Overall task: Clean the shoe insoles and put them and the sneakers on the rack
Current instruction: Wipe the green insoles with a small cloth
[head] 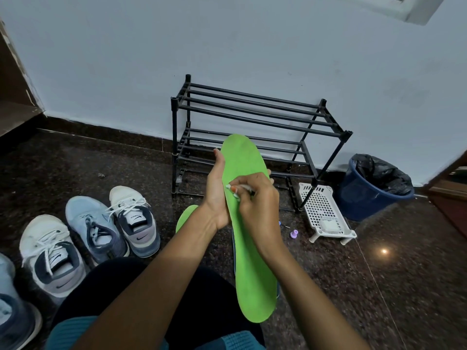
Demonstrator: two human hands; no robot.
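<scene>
While left hand (pixel 214 195) grips insole (pixel 242 160), brush (pixel 233 190) touching

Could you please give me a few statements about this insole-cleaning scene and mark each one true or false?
1. The left hand holds the green insole by its edge. True.
2. The right hand holds nothing. False: it grips a small brush against the insole.
3. The sneakers already stand on the rack. False: they stand on the floor, to the left of it.
4. A blue bin lined with a black bag stands to the right of the rack. True.
</scene>
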